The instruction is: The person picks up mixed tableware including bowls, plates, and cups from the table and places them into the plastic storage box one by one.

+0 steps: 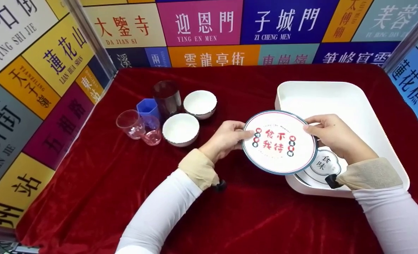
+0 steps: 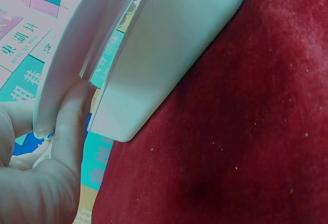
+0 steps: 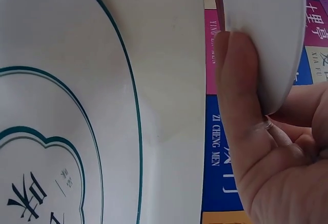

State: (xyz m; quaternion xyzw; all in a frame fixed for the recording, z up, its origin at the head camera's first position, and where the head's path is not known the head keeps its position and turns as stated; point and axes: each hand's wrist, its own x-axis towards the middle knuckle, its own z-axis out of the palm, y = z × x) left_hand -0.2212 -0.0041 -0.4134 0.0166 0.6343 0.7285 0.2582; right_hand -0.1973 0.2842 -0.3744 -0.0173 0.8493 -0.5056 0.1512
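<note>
- Plate (image 1: 281, 141) with a blue rim and red characters is held up in the air, face tilted toward the head camera, overlapping the left side of the white tub (image 1: 322, 97) in the head view; the left wrist view shows a gap between it and the tub wall
- Left grip (image 1: 227, 137) is clamped on the plate's left edge, thumb on the printed face and fingers behind
- Right grip (image 1: 336, 135) pinches the upper right edge, its thumb also on the face
- Handling, as a judgement: stiff and probably ceramic or hard plastic, light enough for two pinches, smooth and likely slippery, perhaps breakable if knocked on the tub rim
- Best hold would be opposite edges, thumbs on the rim and fingers spread underneath; what looks like a raised foot ring on the underside could give the fingertips a stop
- Inside the tub lies a lobed dish (image 1: 324, 163) with black characters, within larger blue-green outlines; whether these are separate stacked pieces is hard to tell
- Over on the red-clothed counter (image 1: 251, 215), well left of the tub, two white bowls (image 1: 180, 128) stand beside a dark cylinder (image 1: 167, 98), a blue hexagonal cup (image 1: 147, 106) and two see-through glasses (image 1: 152, 137)
</note>
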